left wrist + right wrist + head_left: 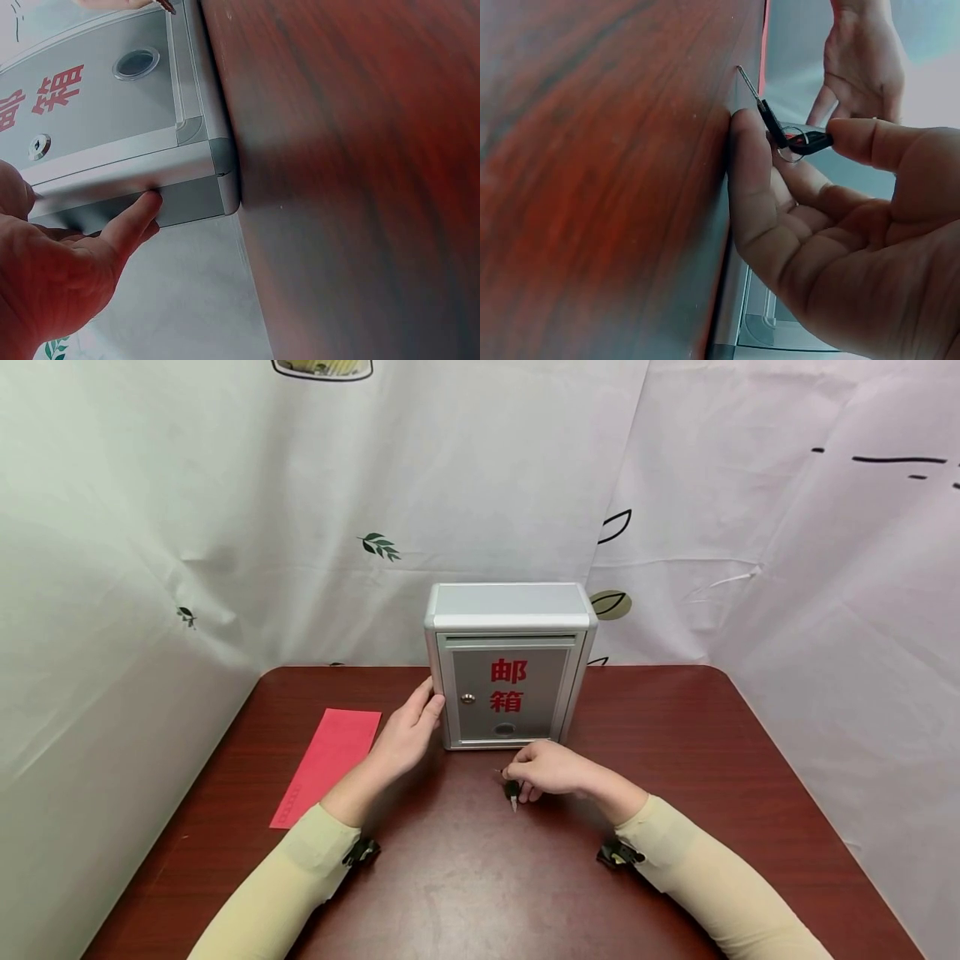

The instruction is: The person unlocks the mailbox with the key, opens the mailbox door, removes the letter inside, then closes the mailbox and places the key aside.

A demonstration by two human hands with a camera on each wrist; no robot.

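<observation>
A silver metal mailbox [543, 693] with red characters stands upright on the table, its round keyhole lock [468, 698] on the left of the front door. My left hand [405, 731] rests against the box's left side; in the left wrist view its fingers lie extended along that side. Just in front of the box's bottom edge, my right hand [555, 768] pinches a key between thumb and fingers. The right wrist view shows the black head of this key [810, 142] joined by a thin ring to a second key [771, 121], which dangles with its blade outward.
A red envelope [330, 760] lies flat on the dark red wooden table [465, 893], left of my left hand. White patterned cloth [480, 468] hangs behind and on both sides. Each wrist carries a small black camera mount [621, 854] at the sleeve.
</observation>
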